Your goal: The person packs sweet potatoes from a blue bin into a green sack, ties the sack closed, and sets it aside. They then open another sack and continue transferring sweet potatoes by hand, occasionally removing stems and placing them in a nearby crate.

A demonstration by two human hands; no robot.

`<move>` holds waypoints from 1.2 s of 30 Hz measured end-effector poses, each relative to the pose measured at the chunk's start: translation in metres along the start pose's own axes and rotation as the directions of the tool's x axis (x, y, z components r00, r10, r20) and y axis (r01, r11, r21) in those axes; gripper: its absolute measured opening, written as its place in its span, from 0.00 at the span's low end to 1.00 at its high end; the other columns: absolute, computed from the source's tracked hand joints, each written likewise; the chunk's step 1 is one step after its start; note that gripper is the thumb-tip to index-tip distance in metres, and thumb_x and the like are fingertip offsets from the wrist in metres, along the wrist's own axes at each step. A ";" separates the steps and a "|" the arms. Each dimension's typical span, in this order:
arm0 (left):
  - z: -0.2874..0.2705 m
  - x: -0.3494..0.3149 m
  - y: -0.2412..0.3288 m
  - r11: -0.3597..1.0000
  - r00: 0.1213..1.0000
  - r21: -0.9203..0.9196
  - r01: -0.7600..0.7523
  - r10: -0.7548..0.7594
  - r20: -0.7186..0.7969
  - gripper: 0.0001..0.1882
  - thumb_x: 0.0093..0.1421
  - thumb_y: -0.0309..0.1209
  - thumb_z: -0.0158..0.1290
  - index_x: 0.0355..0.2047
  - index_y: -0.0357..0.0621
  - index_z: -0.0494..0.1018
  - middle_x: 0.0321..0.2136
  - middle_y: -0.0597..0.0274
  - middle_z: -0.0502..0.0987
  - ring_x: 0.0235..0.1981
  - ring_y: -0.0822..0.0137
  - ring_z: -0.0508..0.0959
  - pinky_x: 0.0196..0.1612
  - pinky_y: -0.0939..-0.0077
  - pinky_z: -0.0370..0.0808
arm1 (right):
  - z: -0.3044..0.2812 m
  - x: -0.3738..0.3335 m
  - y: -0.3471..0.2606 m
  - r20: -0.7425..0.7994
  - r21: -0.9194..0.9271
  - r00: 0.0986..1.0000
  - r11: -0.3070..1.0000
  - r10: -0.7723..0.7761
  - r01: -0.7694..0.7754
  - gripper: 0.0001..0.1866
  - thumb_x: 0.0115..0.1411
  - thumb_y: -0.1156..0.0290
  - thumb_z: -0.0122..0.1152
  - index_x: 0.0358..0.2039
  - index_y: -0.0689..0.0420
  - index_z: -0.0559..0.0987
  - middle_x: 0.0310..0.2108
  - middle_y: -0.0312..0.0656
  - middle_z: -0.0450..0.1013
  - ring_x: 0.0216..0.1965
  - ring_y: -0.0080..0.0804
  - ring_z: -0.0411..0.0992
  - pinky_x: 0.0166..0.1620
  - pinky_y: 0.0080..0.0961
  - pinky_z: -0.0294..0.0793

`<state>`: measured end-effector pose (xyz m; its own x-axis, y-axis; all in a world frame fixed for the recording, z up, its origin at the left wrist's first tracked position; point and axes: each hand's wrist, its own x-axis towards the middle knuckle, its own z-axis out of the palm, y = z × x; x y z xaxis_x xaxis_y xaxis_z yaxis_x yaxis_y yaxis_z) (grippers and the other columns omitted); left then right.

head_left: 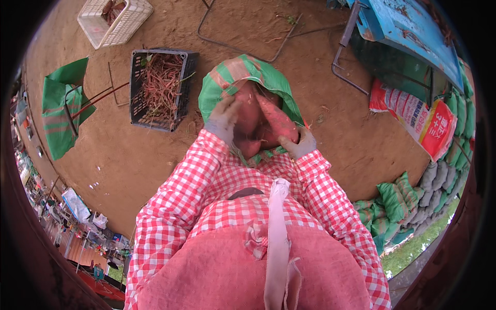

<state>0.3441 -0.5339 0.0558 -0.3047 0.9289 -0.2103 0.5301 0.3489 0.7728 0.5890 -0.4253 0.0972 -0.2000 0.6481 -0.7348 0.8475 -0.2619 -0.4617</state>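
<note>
A green woven sack (243, 66) with tan stripes stands open in front of me, with several large reddish sweet potatoes inside. My left hand (223, 120), in a pale glove, reaches over the left rim, its fingers curled against a thick sweet potato (248, 114). At the lower right of the opening, my right hand (300, 144), also gloved, grips the end of a long sweet potato (278, 119) that slants across the mouth. Its thumb lies under that end. A smaller sweet potato (249, 148) shows near the rim closest to me. The sack's depth is hidden.
Left of the sack, a black crate (135, 98) holds thin reddish roots. A white crate (111, 35) is farther back, and a green sack (64, 116) hangs on a metal frame. At right are a blue metal machine (413, 36), a red-and-white bag (413, 116) and stacked filled sacks (395, 201).
</note>
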 end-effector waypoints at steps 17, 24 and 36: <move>-0.082 -0.094 0.025 0.795 0.942 -0.556 0.241 -0.330 -0.064 0.20 0.68 0.44 0.46 0.35 0.37 0.76 0.29 0.63 0.76 0.31 0.73 0.72 0.40 0.76 0.70 | 0.043 -0.022 -0.081 0.247 -0.216 0.965 0.965 -0.091 0.147 0.41 0.40 0.38 0.68 0.40 0.65 0.76 0.41 0.57 0.72 0.44 0.52 0.73 0.47 0.41 0.72; -0.077 -0.096 0.037 0.700 0.944 -0.664 0.264 -0.330 0.028 0.14 0.69 0.35 0.45 0.38 0.37 0.76 0.31 0.63 0.76 0.30 0.73 0.73 0.36 0.79 0.71 | 0.060 -0.029 -0.089 0.244 -0.324 0.970 0.942 -0.003 0.084 0.39 0.42 0.39 0.68 0.41 0.65 0.78 0.43 0.58 0.73 0.43 0.51 0.74 0.47 0.38 0.73; -0.035 -0.034 0.046 0.839 0.904 -0.439 0.321 -0.135 0.405 0.13 0.66 0.32 0.45 0.42 0.41 0.77 0.37 0.60 0.80 0.47 0.61 0.77 0.52 0.69 0.71 | 0.033 -0.028 -0.056 0.354 -0.225 0.778 0.761 -0.519 0.609 0.15 0.55 0.57 0.61 0.36 0.56 0.78 0.32 0.49 0.73 0.35 0.51 0.74 0.37 0.44 0.73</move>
<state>0.3508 -0.5536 0.1194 -0.0265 0.8433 -0.5367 -0.0006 0.5369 0.8436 0.5306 -0.4516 0.1273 -0.7692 0.3874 -0.5081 0.6333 0.3564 -0.6870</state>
